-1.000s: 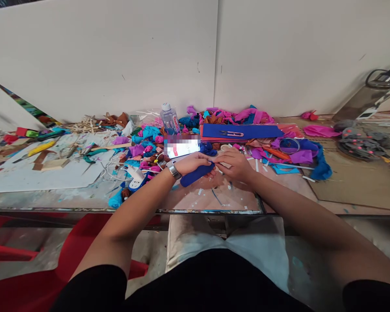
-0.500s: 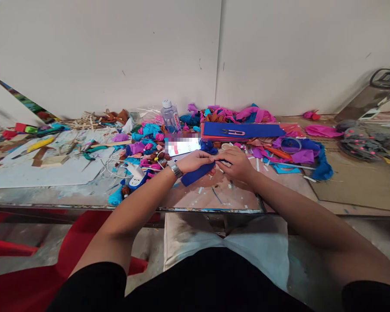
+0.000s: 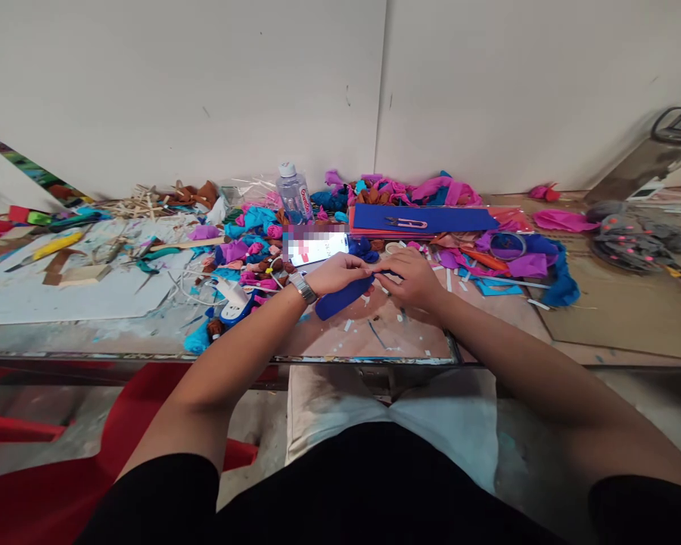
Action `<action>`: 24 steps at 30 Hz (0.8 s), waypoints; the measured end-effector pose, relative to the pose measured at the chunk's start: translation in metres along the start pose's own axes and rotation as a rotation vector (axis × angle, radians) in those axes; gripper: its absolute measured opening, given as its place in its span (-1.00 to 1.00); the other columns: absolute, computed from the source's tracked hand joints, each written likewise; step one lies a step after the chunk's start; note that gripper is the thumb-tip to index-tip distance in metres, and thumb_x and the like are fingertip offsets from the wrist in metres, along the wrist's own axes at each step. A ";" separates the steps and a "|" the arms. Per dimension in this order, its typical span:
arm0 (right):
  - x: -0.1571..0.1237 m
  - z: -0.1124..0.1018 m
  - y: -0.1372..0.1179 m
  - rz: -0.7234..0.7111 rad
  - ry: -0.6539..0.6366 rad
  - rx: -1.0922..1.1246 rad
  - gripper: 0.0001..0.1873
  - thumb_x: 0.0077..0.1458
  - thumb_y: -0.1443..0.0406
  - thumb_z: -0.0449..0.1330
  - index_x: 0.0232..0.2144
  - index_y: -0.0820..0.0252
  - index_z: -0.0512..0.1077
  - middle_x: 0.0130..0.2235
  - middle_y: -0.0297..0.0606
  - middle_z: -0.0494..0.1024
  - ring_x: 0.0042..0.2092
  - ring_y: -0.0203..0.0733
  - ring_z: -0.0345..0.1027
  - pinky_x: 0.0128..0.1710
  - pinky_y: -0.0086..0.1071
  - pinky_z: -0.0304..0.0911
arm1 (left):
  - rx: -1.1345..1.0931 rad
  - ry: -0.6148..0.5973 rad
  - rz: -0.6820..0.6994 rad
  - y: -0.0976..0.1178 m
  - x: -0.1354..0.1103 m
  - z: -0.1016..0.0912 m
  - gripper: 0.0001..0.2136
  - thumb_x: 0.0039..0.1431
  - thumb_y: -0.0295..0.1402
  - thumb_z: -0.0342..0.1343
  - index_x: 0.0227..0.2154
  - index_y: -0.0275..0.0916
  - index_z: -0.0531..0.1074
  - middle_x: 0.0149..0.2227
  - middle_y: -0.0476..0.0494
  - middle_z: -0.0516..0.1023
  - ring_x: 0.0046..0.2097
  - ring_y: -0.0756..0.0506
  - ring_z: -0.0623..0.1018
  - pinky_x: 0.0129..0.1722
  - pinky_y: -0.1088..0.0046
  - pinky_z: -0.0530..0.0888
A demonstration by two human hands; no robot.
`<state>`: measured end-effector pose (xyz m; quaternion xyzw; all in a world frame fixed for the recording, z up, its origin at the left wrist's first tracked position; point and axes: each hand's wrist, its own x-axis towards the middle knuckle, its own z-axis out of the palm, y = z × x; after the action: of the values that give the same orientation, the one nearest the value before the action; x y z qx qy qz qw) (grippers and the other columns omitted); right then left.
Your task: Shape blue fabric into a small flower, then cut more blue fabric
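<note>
A dark blue strip of crepe paper [image 3: 343,298] hangs from between my two hands, over the near part of the table. My left hand [image 3: 343,274], with a metal watch [image 3: 303,288] at the wrist, pinches its upper end. Fingertips of my right hand [image 3: 409,278] meet the left ones at the strip's upper edge and pinch there too. Just beyond my left hand lies a lit phone [image 3: 318,250], partly blurred. Behind both hands, pink thread snips [image 3: 407,223] rest on a flat blue stack of paper [image 3: 454,219].
A plastic bottle [image 3: 293,195] stands at the back among crumpled coloured paper pieces. Left of my forearm are a power strip [image 3: 235,309], pliers [image 3: 154,259] and a yellow-handled knife [image 3: 57,245]. At right lie a tape roll [image 3: 508,246] and cardboard [image 3: 618,310]. A red chair [image 3: 113,446] stands below.
Both hands stay together at the strip's upper end, with small shifts of the fingers. The blue strip hangs nearly as before; the whole view has tilted slightly.
</note>
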<state>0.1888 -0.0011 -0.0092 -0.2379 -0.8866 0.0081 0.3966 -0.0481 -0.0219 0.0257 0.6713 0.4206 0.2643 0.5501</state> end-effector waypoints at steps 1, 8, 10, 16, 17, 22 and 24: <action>0.000 0.000 0.000 0.002 -0.007 0.008 -0.84 0.34 0.21 0.24 -0.16 0.05 0.63 -0.18 -0.19 0.75 -0.12 0.01 0.55 -0.01 -0.06 0.31 | 0.022 0.005 0.011 -0.001 0.000 -0.001 -0.62 0.19 -0.04 0.34 -0.23 -0.33 0.65 -0.28 -0.24 0.76 -0.26 -0.13 0.72 -0.19 0.39 0.61; 0.000 0.001 0.001 0.019 -0.028 -0.001 -0.82 0.34 0.19 0.23 -0.18 0.06 0.63 -0.18 -0.17 0.74 -0.12 0.03 0.53 -0.02 -0.07 0.29 | 0.065 -0.006 0.041 -0.002 0.001 -0.001 -0.54 0.17 0.07 0.31 -0.24 -0.32 0.65 -0.28 -0.26 0.75 -0.26 -0.15 0.72 -0.21 0.37 0.61; 0.000 0.001 0.001 0.018 -0.030 -0.002 -0.83 0.34 0.20 0.23 -0.19 0.07 0.62 -0.19 -0.17 0.74 -0.12 0.03 0.53 -0.02 -0.06 0.28 | 0.074 -0.002 0.052 -0.001 0.000 0.000 -0.53 0.18 0.08 0.30 -0.24 -0.32 0.64 -0.28 -0.26 0.75 -0.27 -0.14 0.72 -0.21 0.38 0.60; 0.000 0.002 0.000 0.017 -0.029 -0.001 -0.83 0.35 0.21 0.21 -0.20 0.09 0.60 -0.21 -0.15 0.71 -0.14 0.03 0.50 -0.03 -0.08 0.25 | 0.230 0.024 0.150 0.001 0.001 0.002 -0.51 0.25 0.11 0.22 -0.24 -0.30 0.65 -0.27 -0.23 0.75 -0.26 -0.12 0.69 -0.23 0.41 0.54; 0.000 0.002 0.000 0.028 -0.027 0.003 -0.82 0.35 0.20 0.21 -0.20 0.09 0.60 -0.21 -0.16 0.71 -0.14 0.03 0.49 -0.03 -0.09 0.25 | 0.270 0.039 0.173 0.000 0.001 0.002 -0.52 0.27 0.10 0.20 -0.24 -0.30 0.65 -0.28 -0.22 0.75 -0.27 -0.11 0.67 -0.24 0.42 0.53; -0.002 0.005 0.003 0.096 -0.012 0.056 -0.79 0.35 0.16 0.21 -0.23 0.11 0.59 -0.26 -0.17 0.68 -0.16 0.02 0.46 -0.08 -0.12 0.22 | 0.540 0.147 0.297 -0.003 0.000 0.003 -0.60 0.39 -0.03 0.08 -0.25 -0.26 0.65 -0.28 -0.13 0.73 -0.30 -0.06 0.60 -0.26 0.43 0.42; -0.003 0.007 0.004 0.126 -0.027 0.062 -0.79 0.34 0.16 0.20 -0.23 0.11 0.59 -0.25 -0.17 0.68 -0.16 0.02 0.44 -0.08 -0.12 0.21 | 0.687 0.196 0.346 -0.005 0.000 0.004 -0.62 0.41 -0.07 0.05 -0.25 -0.23 0.65 -0.29 -0.12 0.72 -0.31 -0.06 0.58 -0.26 0.41 0.38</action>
<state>0.1872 0.0021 -0.0167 -0.2807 -0.8745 0.0635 0.3904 -0.0464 -0.0239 0.0202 0.8488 0.4156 0.2598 0.1982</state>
